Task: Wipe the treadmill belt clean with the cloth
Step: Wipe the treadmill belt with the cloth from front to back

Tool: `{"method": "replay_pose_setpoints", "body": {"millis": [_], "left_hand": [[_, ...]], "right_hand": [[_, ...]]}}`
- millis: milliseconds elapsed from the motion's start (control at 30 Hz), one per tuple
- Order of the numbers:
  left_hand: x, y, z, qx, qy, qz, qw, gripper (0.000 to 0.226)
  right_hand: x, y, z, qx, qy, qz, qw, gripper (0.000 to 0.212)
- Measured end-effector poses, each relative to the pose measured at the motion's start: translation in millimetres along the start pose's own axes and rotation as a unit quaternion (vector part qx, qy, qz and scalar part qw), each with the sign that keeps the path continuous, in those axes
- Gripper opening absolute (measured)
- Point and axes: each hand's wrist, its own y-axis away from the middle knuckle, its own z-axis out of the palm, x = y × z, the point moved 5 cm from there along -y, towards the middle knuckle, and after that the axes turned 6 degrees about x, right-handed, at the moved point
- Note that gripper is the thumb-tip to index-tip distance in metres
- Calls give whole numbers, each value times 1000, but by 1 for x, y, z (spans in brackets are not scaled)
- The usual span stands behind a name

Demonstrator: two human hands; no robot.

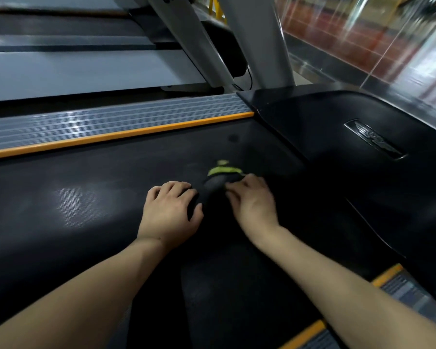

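The black treadmill belt (pixel 86 197) fills the middle of the head view, with a pale sheen on its left part. A dark cloth with a yellow-green edge (pixel 220 176) lies bunched on the belt near the motor cover. My left hand (pixel 170 212) presses down on the cloth's near left part, fingers curled over it. Next to it, my right hand (pixel 252 200) grips the right side of the cloth. Both hands lie side by side, a small gap between them. Most of the cloth is hidden under my hands and blends with the belt.
A grey ribbed side rail with an orange strip (pixel 116 133) runs along the belt's far side. The glossy black motor cover (pixel 337 137) rises at the right. Grey uprights (pixel 269 46) stand behind it. Another orange-edged rail (pixel 388 275) shows at the lower right. A second treadmill deck (pixel 73 69) lies beyond.
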Motion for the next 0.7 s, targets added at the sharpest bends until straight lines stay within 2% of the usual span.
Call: {"method": "replay_pose_setpoints", "body": {"millis": [67,133,167,267,367,400,467,567,633,700], "left_hand": [[0,1,0,-1,4,2,1000,47],[-1,2,0,0,2,3,1000,47],[-1,2,0,0,1,3,1000,46],[-1,2,2,6,3,2,1000,45],[0,1,3,5,4,4,1000,46],[0,1,3,4,5,3,1000,46],[1,0,3,-3,5,3,1000,48],[1,0,1,-12,-2,9,1000,51],[0,1,0,-8,1,6,1000,51],[0,2,0,-7,4,3,1000,50]], "right_hand": [[-7,1,-2,-4,-60,-74,995,28],[23,-16,1,-16,13,-95,995,22],[50,-29,0,-4,58,-71,996,17],[133,-52,-13,38,103,102,989,17],[126,-43,-16,39,113,183,976,20],[105,-36,-15,37,113,178,977,18],[52,-20,-8,30,82,109,990,13],[3,10,-3,-4,-48,12,999,19],[11,2,-10,-21,-59,-51,997,20],[48,-18,-12,-13,32,-76,997,13]]}}
